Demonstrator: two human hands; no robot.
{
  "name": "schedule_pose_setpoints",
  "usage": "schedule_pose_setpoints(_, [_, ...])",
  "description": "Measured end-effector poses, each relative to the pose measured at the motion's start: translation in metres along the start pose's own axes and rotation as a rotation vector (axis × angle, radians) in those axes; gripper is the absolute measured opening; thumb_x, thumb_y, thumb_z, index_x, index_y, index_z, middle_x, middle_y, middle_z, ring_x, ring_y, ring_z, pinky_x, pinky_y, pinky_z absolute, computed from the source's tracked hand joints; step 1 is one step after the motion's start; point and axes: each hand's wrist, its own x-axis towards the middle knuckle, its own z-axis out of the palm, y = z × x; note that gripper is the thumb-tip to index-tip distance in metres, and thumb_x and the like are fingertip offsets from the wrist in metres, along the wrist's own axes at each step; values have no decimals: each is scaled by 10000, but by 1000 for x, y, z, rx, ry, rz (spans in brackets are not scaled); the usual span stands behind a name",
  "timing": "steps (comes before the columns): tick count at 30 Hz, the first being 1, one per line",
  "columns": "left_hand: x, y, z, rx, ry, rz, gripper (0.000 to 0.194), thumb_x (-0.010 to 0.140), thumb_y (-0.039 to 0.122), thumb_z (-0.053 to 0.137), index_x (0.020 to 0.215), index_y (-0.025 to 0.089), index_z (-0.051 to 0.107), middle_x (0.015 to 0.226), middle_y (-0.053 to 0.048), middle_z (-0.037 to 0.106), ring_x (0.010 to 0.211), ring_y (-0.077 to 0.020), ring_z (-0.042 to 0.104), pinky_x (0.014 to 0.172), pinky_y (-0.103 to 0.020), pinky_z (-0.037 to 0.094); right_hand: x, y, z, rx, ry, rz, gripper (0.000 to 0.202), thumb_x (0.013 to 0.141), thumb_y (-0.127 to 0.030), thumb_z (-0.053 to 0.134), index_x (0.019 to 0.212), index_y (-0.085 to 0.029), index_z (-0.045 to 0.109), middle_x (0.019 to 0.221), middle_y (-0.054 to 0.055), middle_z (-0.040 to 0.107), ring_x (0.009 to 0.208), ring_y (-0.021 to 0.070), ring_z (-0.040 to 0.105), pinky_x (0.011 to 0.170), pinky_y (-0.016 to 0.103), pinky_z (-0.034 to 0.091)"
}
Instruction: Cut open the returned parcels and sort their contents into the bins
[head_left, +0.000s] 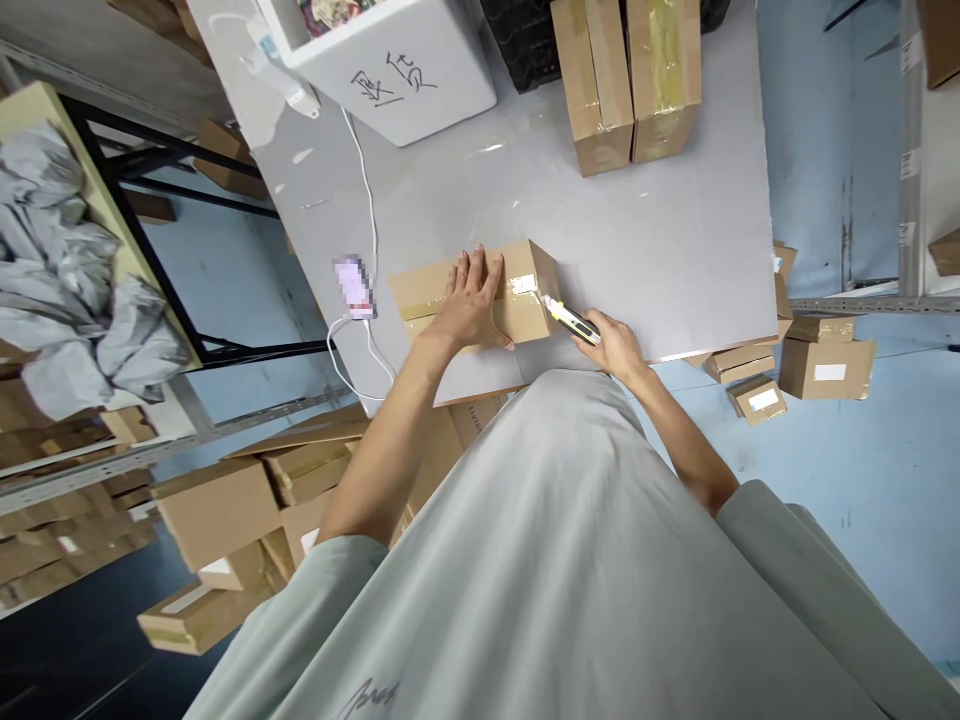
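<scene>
A taped cardboard box (525,262) lies lengthwise on the grey table near its front edge, with a small white label at its right end. Across its top, my left hand (471,305) rests flat with the fingers spread. My right hand (616,345) is closed round a yellow and black utility knife (574,320). The knife's tip is at the box's right end, by the tape and label; whether the blade is in the tape I cannot tell.
On the grey table (675,260) stand a white foam box (420,85) with handwriting and two taped cartons (634,90). A phone (353,287) with white cables lies left. Grey bags (67,260) fill a side table; cartons (829,365) sit on the floor at right.
</scene>
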Motion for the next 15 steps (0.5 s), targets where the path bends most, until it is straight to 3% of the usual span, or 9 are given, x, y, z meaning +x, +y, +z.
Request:
schedule_pose_setpoints(7, [-3, -1, 6, -34, 32, 13, 1929, 521, 768, 1128, 1935, 222, -66, 1996, -255, -145, 1822, -591, -200, 1460, -769, -59, -39, -8, -8, -146, -62, 21, 346, 1059, -325, 709, 1396, -257, 743, 1347, 120, 879, 1121, 358, 865, 888, 402, 648])
schedule_pose_setpoints(12, [-10, -6, 14, -98, 124, 78, 1838, 556, 832, 1086, 1946, 245, 36, 2009, -248, -51, 1846, -574, -111, 1472, -745, -12, -48, -6, -29, -181, 94, 103, 377, 992, -320, 707, 1362, -257, 740, 1361, 132, 872, 1169, 368, 857, 973, 452, 662])
schedule_pose_setpoints(15, [-14, -26, 8, -145, 191, 89, 1669, 664, 867, 1017, 1938, 213, 160, 2000, -266, 107, 1856, -559, 44, 1480, -723, 49, -52, -7, -34, -114, 216, 285, 318, 942, -442, 773, 1203, -272, 709, 1121, 104, 879, 1007, 349, 845, 912, 454, 662])
